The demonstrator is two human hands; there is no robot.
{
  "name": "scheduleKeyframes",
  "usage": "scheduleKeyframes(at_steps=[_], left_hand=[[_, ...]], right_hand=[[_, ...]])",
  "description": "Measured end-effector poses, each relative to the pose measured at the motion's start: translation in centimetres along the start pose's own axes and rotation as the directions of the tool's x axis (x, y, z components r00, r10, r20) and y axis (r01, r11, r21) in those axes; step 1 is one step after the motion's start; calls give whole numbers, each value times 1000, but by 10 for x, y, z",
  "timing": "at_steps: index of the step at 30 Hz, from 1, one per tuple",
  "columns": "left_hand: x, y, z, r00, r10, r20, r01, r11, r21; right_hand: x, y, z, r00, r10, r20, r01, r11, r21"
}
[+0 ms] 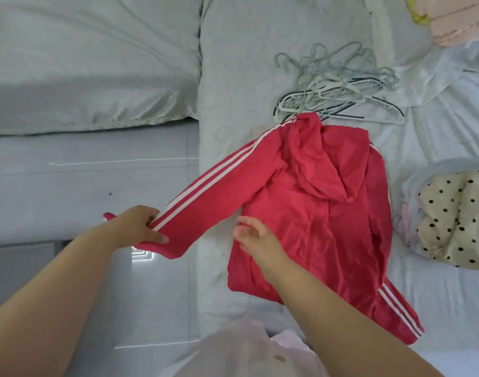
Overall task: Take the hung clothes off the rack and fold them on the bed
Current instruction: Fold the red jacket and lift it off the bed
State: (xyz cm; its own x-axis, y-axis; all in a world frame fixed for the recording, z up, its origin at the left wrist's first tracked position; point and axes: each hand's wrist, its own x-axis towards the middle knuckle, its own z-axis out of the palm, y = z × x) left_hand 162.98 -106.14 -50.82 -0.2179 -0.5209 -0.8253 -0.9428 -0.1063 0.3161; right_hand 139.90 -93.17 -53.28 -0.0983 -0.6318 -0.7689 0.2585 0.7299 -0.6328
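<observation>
A red hooded jacket (322,213) with white sleeve stripes lies flat on the pale bed (238,77), hood turned down over its back. My left hand (140,227) grips the cuff end of its left sleeve, stretched out past the bed's edge over the floor. My right hand (256,236) hovers over the jacket's left side with fingers spread and relaxed, holding nothing. The other sleeve trails toward the lower right.
A heap of several empty hangers (338,85) lies just beyond the jacket's hood. A polka-dot bundle (455,216) sits at the right edge, pink and yellow fabric (455,20) at top right. Grey tiled floor (83,180) and a second mattress (83,63) are on the left.
</observation>
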Motion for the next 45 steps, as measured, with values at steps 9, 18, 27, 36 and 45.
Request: scheduleKeyframes(at_steps=[9,18,27,36,45], left_hand=[[-35,48,5,977,188,96,-88,776,-625],[-38,91,-4,995,98,-30,-87,650,-755],[-14,123,9,971,236,30,-205,894,-398],[52,168,28,801,587,-119,-540,794,281],[129,295,36,683,725,-88,-725,688,35]], right_hand=[[-35,-1,41,980,186,65,-174,973,-153],[-54,3,29,984,129,126,-165,923,347],[-66,-10,-28,996,56,72,-86,846,527],[-49,-29,-126,994,-77,-79,109,755,647],[41,-44,-257,892,117,-436,110,881,461]])
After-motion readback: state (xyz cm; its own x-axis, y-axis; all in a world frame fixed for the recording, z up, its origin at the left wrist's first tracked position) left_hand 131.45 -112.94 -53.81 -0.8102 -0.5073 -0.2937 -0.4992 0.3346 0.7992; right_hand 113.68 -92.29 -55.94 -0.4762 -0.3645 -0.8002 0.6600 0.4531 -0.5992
